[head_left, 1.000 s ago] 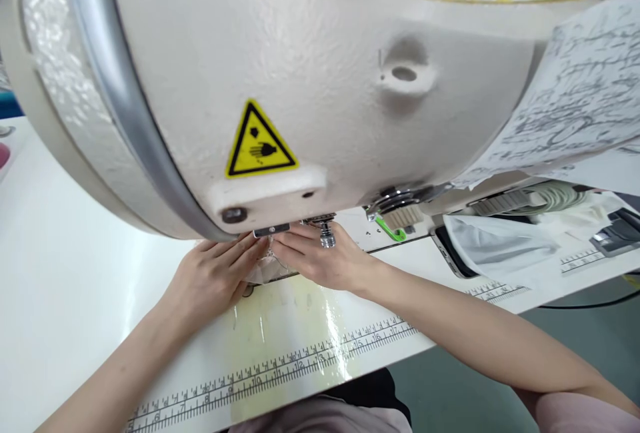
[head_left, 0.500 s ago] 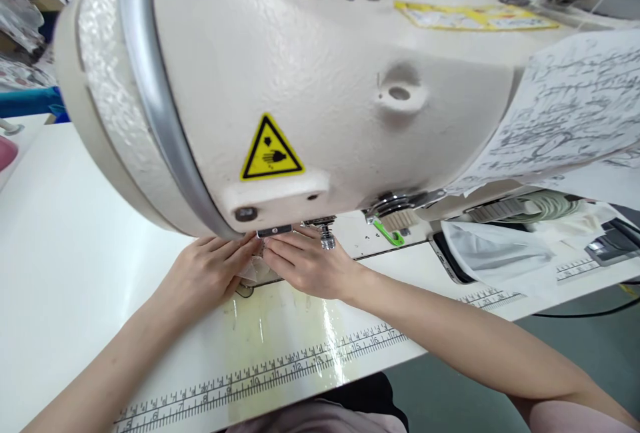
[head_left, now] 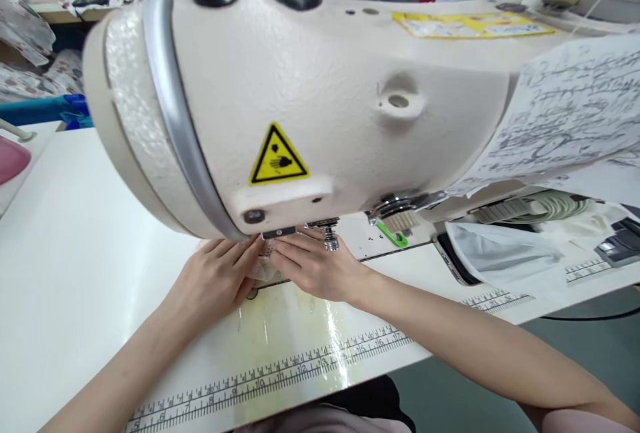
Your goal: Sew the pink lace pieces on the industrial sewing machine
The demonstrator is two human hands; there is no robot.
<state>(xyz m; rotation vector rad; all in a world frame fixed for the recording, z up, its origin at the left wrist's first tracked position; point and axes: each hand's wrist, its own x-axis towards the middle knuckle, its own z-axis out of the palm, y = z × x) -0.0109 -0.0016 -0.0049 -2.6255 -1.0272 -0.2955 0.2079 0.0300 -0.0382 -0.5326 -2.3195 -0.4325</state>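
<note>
Left hand (head_left: pixel 213 281) palm-down, fingers nearly straight, pale sheer piece (head_left: pixel 261 269) at its 3 o'clock; can't tell whether I'm pinching it. Right hand (head_left: pixel 316 269), fingers slightly bent, has that piece at 9 o'clock, my grip unclear; phone (head_left: pixel 453 262) at 3.

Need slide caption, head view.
Bare left hand and bare right hand at thin whitish translucent material, below a rounded cream sewing machine head with a yellow triangular sticker.

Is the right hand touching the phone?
No, the right hand is at the sheer fabric; the phone lies apart, farther right.
</note>
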